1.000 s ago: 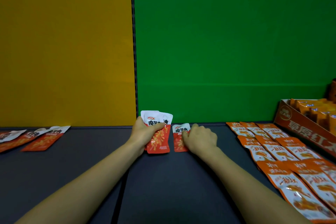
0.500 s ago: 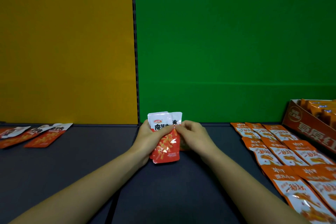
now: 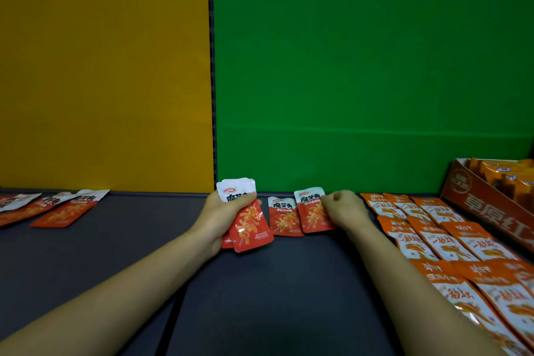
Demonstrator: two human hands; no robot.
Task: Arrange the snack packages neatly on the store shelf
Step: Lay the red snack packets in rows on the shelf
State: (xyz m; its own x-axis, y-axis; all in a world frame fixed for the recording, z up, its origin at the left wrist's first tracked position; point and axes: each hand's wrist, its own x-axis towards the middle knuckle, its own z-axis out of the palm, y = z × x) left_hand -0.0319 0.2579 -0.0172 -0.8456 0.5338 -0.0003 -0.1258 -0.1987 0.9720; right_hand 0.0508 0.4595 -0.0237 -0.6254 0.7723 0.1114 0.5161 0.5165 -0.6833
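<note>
1. The left hand (image 3: pixel 219 217) had a clenched grip round a small stack of red packets (image 3: pixel 245 220), thumb across their white tops. It held them on end just over the dark shelf (image 3: pixel 260 298). I took this for the supply, kept close so each packet had a short way to go.
2. The right hand (image 3: pixel 344 211) had its fingers curled on the right edge of a single red packet (image 3: pixel 312 211), its grip grasping that one alone. The packet sat label-up near the green back panel (image 3: pixel 361 81). I could not tell whether it lay flat or was a little raised.
3. Just to its left lay a placed packet (image 3: pixel 284 218), free of both hands and facing the same way. Its edge met or slightly underlapped the held one. It looked like the start of a row along the back.
4. To the right, orange packets (image 3: pixel 433 228) lay in overlapping rows running front to back, beside a cardboard box (image 3: pixel 485 205) holding more. The reds seemed to be getting their own patch next to them.
5. Far left, below the yellow panel (image 3: pixel 101 66), loose red packets (image 3: pixel 66 208) lay askew and overlapping. By my reckoning they had yet to be tidied.
</note>
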